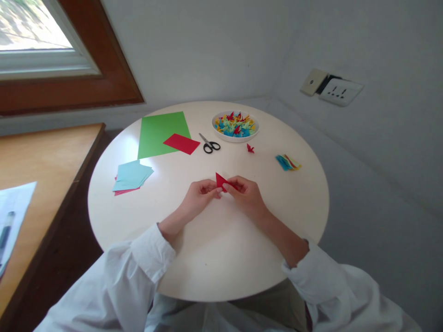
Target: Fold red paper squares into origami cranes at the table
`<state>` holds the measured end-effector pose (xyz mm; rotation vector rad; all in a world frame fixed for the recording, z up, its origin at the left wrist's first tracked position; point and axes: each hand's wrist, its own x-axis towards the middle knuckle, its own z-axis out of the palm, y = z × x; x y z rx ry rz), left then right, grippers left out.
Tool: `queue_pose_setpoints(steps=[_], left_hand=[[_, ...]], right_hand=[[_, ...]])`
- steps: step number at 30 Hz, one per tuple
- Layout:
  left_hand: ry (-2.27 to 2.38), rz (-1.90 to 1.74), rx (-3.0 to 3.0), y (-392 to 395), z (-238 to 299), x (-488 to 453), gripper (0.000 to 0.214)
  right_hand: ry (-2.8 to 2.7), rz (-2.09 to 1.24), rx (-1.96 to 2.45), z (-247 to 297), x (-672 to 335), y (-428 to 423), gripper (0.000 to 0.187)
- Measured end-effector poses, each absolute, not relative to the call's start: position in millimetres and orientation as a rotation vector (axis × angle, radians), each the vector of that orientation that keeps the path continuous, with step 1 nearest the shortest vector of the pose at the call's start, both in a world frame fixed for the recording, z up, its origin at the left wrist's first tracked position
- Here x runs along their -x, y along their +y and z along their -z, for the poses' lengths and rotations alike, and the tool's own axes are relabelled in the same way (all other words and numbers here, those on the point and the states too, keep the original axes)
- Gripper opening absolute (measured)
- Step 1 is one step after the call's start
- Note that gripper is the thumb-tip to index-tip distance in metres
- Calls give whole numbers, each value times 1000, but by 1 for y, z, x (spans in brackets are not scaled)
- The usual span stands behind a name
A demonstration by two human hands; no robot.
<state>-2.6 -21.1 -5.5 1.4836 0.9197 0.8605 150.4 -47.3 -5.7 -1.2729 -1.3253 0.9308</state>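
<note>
A small folded piece of red paper is pinched between both hands just above the round white table. My left hand grips its left side with closed fingers. My right hand holds its right side, fingers curled over it. One corner of the paper sticks up between the thumbs.
Behind the hands lie black scissors, a red sheet on a green sheet, a stack of light-blue squares, a white bowl of colourful folded cranes, one red crane and folded strips. A wooden desk stands left.
</note>
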Motion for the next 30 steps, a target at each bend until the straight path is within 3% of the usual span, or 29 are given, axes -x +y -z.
queue_pose_setpoints(steps=[21, 30], left_hand=[[975, -823, -1623, -22, 4, 3, 13], [991, -883, -1658, -22, 2, 3, 20]], right_hand=[[-1353, -944, 1280, 5, -150, -48, 18], [-1379, -891, 1297, 7, -150, -48, 18]])
